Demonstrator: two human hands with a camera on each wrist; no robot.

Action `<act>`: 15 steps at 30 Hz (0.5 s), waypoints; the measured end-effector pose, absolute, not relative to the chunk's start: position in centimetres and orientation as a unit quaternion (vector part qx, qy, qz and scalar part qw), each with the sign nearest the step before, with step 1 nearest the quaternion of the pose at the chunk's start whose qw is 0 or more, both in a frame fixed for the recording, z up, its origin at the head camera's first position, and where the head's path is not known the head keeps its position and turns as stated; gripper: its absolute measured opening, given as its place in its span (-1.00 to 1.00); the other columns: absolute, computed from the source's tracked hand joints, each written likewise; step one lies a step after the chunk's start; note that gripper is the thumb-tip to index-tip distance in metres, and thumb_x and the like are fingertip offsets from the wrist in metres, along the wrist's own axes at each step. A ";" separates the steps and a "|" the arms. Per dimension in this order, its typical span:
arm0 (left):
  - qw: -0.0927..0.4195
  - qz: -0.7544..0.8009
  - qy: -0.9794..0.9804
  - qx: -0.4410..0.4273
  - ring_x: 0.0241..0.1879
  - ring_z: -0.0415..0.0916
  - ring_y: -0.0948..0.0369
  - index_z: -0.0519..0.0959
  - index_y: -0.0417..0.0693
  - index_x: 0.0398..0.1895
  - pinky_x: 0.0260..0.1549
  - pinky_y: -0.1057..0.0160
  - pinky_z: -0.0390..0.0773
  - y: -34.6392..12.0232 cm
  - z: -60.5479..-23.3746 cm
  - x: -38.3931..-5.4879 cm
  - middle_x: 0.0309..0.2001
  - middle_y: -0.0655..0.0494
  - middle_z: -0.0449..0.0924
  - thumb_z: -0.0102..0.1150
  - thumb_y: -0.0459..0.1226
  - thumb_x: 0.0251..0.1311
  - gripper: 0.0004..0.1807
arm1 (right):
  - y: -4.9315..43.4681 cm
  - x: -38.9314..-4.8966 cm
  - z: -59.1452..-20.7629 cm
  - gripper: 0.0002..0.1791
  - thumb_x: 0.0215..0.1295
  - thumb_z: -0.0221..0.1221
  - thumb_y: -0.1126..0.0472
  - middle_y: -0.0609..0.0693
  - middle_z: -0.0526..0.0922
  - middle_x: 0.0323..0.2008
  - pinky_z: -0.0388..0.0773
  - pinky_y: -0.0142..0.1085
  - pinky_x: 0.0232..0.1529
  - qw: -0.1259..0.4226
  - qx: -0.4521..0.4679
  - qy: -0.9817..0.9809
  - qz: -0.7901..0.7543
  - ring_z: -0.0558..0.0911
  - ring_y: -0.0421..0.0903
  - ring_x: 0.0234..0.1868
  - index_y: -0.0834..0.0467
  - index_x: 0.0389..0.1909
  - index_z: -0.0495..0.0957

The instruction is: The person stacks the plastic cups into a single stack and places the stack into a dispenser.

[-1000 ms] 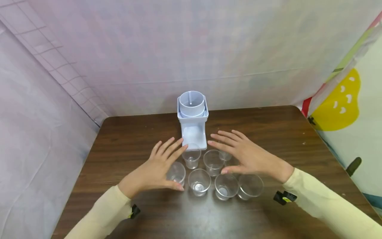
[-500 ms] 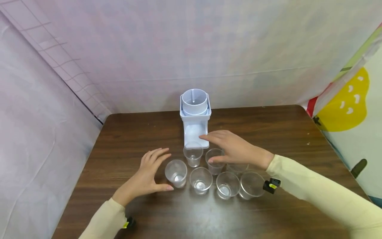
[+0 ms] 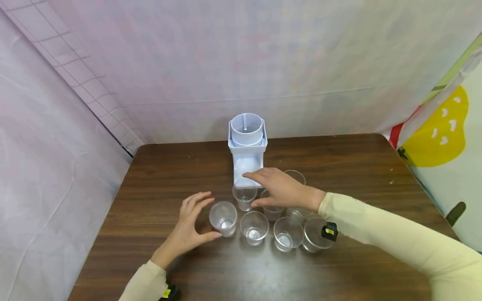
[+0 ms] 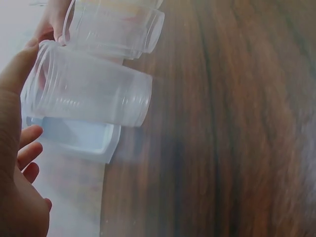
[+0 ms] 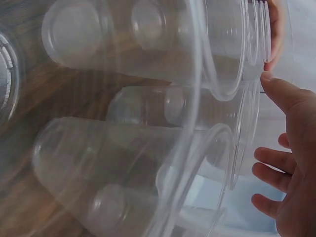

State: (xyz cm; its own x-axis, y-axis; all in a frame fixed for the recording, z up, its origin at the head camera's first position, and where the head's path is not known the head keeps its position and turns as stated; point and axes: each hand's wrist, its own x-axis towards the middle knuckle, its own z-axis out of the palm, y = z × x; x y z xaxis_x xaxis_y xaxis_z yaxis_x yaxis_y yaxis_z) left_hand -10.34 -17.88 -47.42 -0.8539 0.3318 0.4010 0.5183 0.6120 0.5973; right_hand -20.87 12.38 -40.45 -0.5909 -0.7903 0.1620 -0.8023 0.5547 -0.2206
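Head view: seven or more clear cups (image 3: 254, 228) cluster upright mid-table, while the white holder (image 3: 247, 149) stands by the far edge. None looks gripped or lifted, so I'd call this early work, most handling left. Left hand (image 3: 184, 230) curves beside the leftmost cup, thumb apart from fingers; right hand (image 3: 282, 188) reaches over the farther cups, thumb and fingers apart too. Dark wood-grain table (image 3: 180, 171), shining toward the near edge; pale sheet (image 3: 211, 62) behind, yellow shape (image 3: 437, 133) at right.

Left wrist: fingers spread beside cups; contact, can't tell.

Right wrist: thumb reaching toward rims, fingers apart, cups crowding the lens.
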 end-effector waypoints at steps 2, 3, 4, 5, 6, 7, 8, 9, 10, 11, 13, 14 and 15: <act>0.133 -0.373 -0.886 -0.241 0.40 0.06 -0.12 0.43 0.07 0.31 0.30 -0.32 0.10 -17.7 -47.6 -10.3 0.42 0.03 0.29 0.58 0.05 -0.29 -0.04 | 12.1 -20.9 -40.4 -0.02 0.05 0.36 -0.27 0.06 0.58 0.25 0.36 0.04 0.37 0.019 0.452 -0.882 0.136 0.54 0.03 0.28 0.09 0.44 0.28; 0.134 -0.374 -0.885 -0.241 0.40 0.07 -0.13 0.43 0.06 0.30 0.29 -0.32 0.11 -17.6 -47.6 -10.3 0.41 0.04 0.30 0.58 0.05 -0.29 -0.05 | 12.0 -21.0 -40.3 -0.01 0.04 0.37 -0.27 0.06 0.58 0.25 0.35 0.05 0.38 0.016 0.452 -0.881 0.136 0.54 0.04 0.28 0.09 0.44 0.27; 0.134 -0.374 -0.885 -0.242 0.40 0.07 -0.13 0.44 0.05 0.29 0.29 -0.33 0.12 -17.5 -47.6 -10.3 0.41 0.04 0.30 0.59 0.05 -0.29 -0.06 | 11.9 -21.0 -40.3 -0.01 0.04 0.37 -0.27 0.06 0.58 0.25 0.34 0.05 0.38 0.013 0.452 -0.882 0.135 0.53 0.04 0.28 0.09 0.44 0.27; 0.133 -0.376 -0.885 -0.240 0.40 0.06 -0.12 0.44 0.05 0.29 0.29 -0.32 0.12 -17.4 -47.6 -10.3 0.41 0.05 0.30 0.59 0.04 -0.29 -0.06 | 11.7 -21.1 -40.3 0.00 0.03 0.38 -0.26 0.07 0.58 0.25 0.34 0.05 0.38 0.010 0.451 -0.882 0.136 0.54 0.04 0.28 0.09 0.44 0.27; 0.130 -0.378 -0.885 -0.239 0.41 0.06 -0.12 0.45 0.04 0.28 0.29 -0.32 0.12 -17.3 -47.6 -10.3 0.41 0.06 0.30 0.59 0.03 -0.29 -0.06 | 11.6 -21.1 -40.3 0.00 0.02 0.39 -0.26 0.07 0.58 0.25 0.34 0.05 0.38 0.008 0.451 -0.882 0.135 0.54 0.04 0.28 0.09 0.44 0.27; 0.128 -0.381 -0.884 -0.237 0.41 0.06 -0.13 0.45 0.03 0.28 0.30 -0.32 0.12 -17.3 -47.6 -10.3 0.41 0.07 0.30 0.60 0.02 -0.29 -0.07 | 11.5 -21.2 -40.3 0.00 0.02 0.39 -0.26 0.07 0.58 0.25 0.34 0.05 0.38 0.005 0.451 -0.883 0.133 0.54 0.04 0.28 0.08 0.44 0.26; 0.126 -0.384 -0.884 -0.235 0.41 0.05 -0.13 0.45 0.04 0.28 0.31 -0.31 0.12 -17.2 -47.5 -10.3 0.41 0.07 0.30 0.60 0.01 -0.29 -0.07 | 11.4 -21.2 -40.3 0.00 0.02 0.39 -0.25 0.07 0.57 0.25 0.34 0.05 0.38 0.003 0.451 -0.882 0.132 0.54 0.04 0.28 0.08 0.44 0.26; 0.124 -0.386 -0.884 -0.233 0.41 0.05 -0.13 0.45 0.04 0.28 0.31 -0.31 0.12 -17.2 -47.5 -10.2 0.41 0.08 0.30 0.61 0.00 -0.29 -0.07 | 11.3 -21.2 -40.3 0.00 0.01 0.40 -0.24 0.07 0.58 0.25 0.34 0.06 0.38 0.001 0.453 -0.882 0.132 0.54 0.05 0.27 0.08 0.44 0.26; 0.124 -0.388 -0.883 -0.232 0.41 0.05 -0.14 0.45 0.04 0.28 0.31 -0.30 0.12 -17.1 -47.4 -10.2 0.41 0.08 0.31 0.61 -0.01 -0.29 -0.07 | 11.3 -21.3 -40.3 0.00 0.01 0.40 -0.24 0.07 0.58 0.25 0.34 0.06 0.37 0.000 0.454 -0.881 0.129 0.54 0.04 0.27 0.08 0.44 0.26; 0.124 -0.388 -0.883 -0.232 0.41 0.05 -0.14 0.45 0.05 0.28 0.31 -0.30 0.12 -17.1 -47.4 -10.2 0.41 0.08 0.31 0.61 -0.01 -0.30 -0.08 | 11.2 -21.3 -40.3 0.00 0.01 0.40 -0.24 0.07 0.58 0.25 0.34 0.07 0.37 0.000 0.456 -0.881 0.127 0.54 0.04 0.27 0.08 0.44 0.26; 0.125 -0.389 -0.883 -0.231 0.41 0.06 -0.12 0.45 0.06 0.28 0.32 -0.29 0.12 -17.0 -47.4 -10.2 0.40 0.07 0.32 0.61 -0.01 -0.30 -0.07 | 11.0 -21.4 -40.3 0.00 0.01 0.41 -0.24 0.06 0.58 0.25 0.34 0.08 0.37 0.000 0.458 -0.880 0.122 0.54 0.04 0.27 0.09 0.43 0.27; 0.126 -0.390 -0.882 -0.232 0.42 0.06 -0.10 0.46 0.04 0.28 0.32 -0.29 0.12 -17.0 -47.4 -10.2 0.40 0.07 0.33 0.61 -0.01 -0.30 -0.07 | 11.0 -21.4 -40.4 0.00 0.00 0.41 -0.24 0.06 0.58 0.25 0.34 0.08 0.37 -0.001 0.459 -0.880 0.122 0.54 0.04 0.27 0.09 0.43 0.28; 0.127 -0.390 -0.882 -0.232 0.42 0.06 -0.09 0.46 0.04 0.28 0.32 -0.29 0.13 -16.9 -47.3 -10.1 0.40 0.07 0.33 0.61 -0.01 -0.30 -0.07 | 10.9 -21.4 -40.4 0.00 0.00 0.41 -0.24 0.05 0.58 0.25 0.33 0.08 0.37 -0.002 0.459 -0.880 0.120 0.54 0.04 0.27 0.09 0.43 0.28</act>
